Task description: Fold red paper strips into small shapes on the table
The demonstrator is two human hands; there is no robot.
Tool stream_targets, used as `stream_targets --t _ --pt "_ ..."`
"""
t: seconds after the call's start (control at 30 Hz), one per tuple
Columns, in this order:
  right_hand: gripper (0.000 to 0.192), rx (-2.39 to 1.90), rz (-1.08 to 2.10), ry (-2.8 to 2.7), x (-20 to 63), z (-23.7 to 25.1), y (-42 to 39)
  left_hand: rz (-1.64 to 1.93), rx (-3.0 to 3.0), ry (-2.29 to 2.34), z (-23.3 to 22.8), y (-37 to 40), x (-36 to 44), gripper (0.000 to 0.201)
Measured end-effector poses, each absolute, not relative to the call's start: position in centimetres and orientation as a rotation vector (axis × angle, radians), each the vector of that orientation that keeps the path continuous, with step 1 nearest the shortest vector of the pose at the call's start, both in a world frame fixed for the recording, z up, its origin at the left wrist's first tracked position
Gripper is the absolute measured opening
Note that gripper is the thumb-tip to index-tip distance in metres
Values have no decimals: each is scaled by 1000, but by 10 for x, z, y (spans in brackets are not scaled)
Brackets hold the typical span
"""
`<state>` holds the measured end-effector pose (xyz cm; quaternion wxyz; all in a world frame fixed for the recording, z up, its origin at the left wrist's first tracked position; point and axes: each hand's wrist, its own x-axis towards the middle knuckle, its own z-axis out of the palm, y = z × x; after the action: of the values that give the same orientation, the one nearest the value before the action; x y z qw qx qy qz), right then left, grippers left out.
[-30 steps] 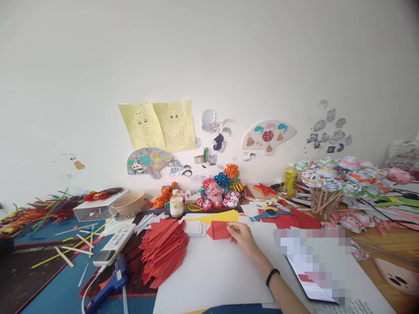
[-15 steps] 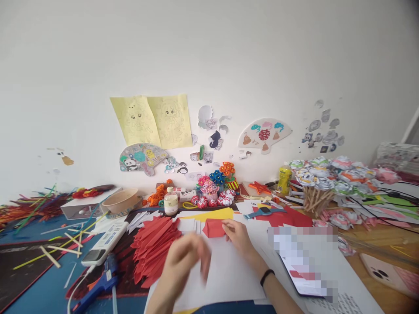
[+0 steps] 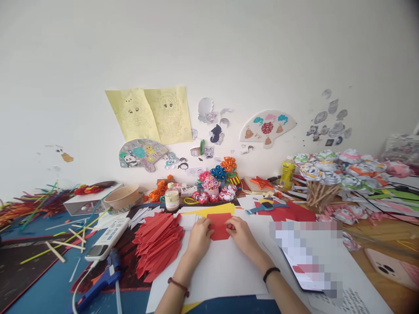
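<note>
A small sheet of red paper (image 3: 220, 227) lies over the white sheets in front of me, its lower corners cut or folded at a slant. My left hand (image 3: 200, 235) pinches its left edge, fingers closed. On the opposite edge my right hand (image 3: 240, 233) grips the paper between thumb and fingers. Left of my left arm is a heap of folded red paper pieces (image 3: 159, 246). White paper (image 3: 225, 270) spreads beneath both hands, with yellow paper (image 3: 209, 210) just behind the red sheet.
A blue glue gun (image 3: 109, 274) and a white power strip (image 3: 108, 240) lie at left. Behind my hands stands a small bottle (image 3: 172, 198). To the right are a phone (image 3: 299, 266), a blue-strapped watch (image 3: 266, 206) and a bunch of paper flowers (image 3: 327, 172).
My left hand has moved forward from nearer me and now holds the red paper's left edge. The paper appears opened out taller. My right hand stays at its right side.
</note>
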<state>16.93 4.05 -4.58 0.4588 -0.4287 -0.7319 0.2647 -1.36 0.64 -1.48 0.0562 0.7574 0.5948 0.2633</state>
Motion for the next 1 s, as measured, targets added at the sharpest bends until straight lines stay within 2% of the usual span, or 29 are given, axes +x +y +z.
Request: stream_targets --t 0.13,0.37,0.67,0.87,1.0 --pt "28 -1022 621 -1872 169 -45 43 875 2298 1740 -17 9 -15 24" --pt "7 -1037 604 -1870 166 -46 50 906 2311 1703 -22 12 -18 24" --pt "21 -979 512 -1983 170 -35 40 814 2475 1623 -21 10 -23 32" --pt "34 -961 154 -2195 170 -30 32 723 2620 1535 -20 7 -28 37" --pt "35 -985 -43 -2284 168 -34 31 688 2781 1501 -23 8 -28 33"
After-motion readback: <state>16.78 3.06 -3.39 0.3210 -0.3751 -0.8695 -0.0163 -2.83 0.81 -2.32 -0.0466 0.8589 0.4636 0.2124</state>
